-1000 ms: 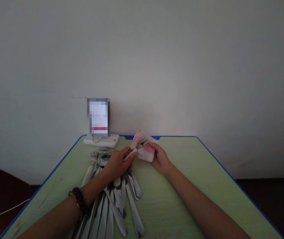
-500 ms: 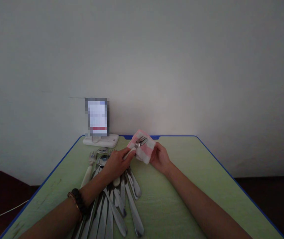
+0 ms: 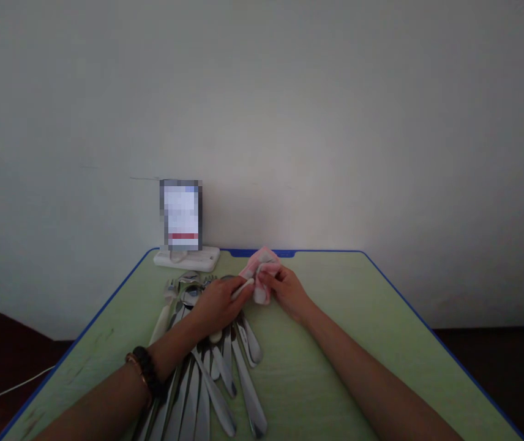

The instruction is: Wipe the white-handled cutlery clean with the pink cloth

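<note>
Toward the far edge of the green surface (image 3: 363, 331), the left hand (image 3: 220, 304) has its fingers clamped on a pale-handled utensil (image 3: 242, 288), whose head is hidden in a pink-and-white cloth (image 3: 265, 256). The right hand's (image 3: 291, 295) fingers pinch that cloth around it. Beneath and beside the left forearm lies spread metal cutlery (image 3: 249, 401), near a white stand (image 3: 188, 260).

Dim overall — the wall (image 3: 289, 141) palest mid-frame, corners darker — the glowing screen (image 3: 183, 211) pixelated.

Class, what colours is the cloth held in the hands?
The cloth is pink and white, seen best in the head view.
</note>
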The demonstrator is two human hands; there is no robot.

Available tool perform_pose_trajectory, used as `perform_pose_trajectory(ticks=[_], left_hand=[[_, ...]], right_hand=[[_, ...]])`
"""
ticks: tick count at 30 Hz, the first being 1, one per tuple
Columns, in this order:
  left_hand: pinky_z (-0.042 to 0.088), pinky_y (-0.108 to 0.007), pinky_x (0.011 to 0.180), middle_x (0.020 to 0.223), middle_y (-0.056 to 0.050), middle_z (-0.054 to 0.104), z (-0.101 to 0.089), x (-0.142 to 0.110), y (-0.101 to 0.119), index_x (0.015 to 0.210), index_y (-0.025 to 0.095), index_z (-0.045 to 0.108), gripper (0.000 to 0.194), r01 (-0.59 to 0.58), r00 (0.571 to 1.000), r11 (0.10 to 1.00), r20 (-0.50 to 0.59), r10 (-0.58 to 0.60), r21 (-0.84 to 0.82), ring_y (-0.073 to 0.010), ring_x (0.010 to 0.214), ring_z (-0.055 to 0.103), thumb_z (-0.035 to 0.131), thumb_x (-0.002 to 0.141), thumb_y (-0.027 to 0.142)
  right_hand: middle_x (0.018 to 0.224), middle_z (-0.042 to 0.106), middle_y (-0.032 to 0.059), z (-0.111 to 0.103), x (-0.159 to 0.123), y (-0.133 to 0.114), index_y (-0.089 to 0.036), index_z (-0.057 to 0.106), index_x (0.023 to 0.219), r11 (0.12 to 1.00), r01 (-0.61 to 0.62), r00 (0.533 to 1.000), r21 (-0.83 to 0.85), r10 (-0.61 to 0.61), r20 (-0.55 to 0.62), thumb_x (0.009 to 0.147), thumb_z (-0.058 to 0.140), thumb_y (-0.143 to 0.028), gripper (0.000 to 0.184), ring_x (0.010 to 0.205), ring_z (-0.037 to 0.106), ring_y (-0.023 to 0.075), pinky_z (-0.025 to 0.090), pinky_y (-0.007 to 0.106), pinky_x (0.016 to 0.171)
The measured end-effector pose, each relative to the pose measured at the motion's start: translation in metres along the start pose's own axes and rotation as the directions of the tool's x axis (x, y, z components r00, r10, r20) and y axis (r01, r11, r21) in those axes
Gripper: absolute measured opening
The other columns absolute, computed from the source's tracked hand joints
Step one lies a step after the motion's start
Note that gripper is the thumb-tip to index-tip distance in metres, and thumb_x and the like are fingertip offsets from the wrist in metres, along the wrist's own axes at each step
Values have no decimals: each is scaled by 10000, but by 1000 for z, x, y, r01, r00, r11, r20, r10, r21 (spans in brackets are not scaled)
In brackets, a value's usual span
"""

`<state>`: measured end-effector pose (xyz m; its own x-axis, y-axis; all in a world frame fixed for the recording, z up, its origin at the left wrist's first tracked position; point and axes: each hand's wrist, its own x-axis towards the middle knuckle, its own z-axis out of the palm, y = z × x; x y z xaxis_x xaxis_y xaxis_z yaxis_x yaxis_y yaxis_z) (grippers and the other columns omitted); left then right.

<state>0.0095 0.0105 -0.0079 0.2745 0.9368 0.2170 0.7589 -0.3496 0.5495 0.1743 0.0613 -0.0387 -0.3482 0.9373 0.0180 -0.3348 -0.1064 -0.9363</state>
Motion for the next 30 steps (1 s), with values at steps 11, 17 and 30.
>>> perform_pose_trajectory(ticks=[11, 17, 30], left_hand=[[395, -240, 647, 783, -44, 670, 0, 0, 1, 888, 173, 624, 347, -28, 999, 1000, 24, 28, 3, -159, 682, 605, 344, 897, 378], [390, -234, 610, 772, -31, 670, -1, 0, 2, 968, 182, 609, 319, 11, 1000, 1000, 6, -11, 2, -156, 644, 600, 369, 879, 373], [366, -237, 571, 687, -25, 623, -2, -1, 1, 898, 175, 577, 363, -23, 999, 998, 28, 22, 50, -153, 582, 565, 292, 910, 399]], right_hand=[[638, 594, -21, 3, 1, 1, -166, 623, 711, 999, 38, 997, 20, -36, -73, 619, 721, -338, 218, 582, 484, 98, 389, 236, 583], [619, 588, -32, 3, 4, -1, -170, 608, 685, 972, 38, 988, 231, -3, -151, 588, 750, -324, 231, 568, 495, 89, 406, 222, 573], [721, 628, -13, 0, 2, -3, -173, 613, 812, 989, -16, 1000, 146, 13, 20, 618, 742, -303, 267, 660, 536, 102, 423, 239, 672]])
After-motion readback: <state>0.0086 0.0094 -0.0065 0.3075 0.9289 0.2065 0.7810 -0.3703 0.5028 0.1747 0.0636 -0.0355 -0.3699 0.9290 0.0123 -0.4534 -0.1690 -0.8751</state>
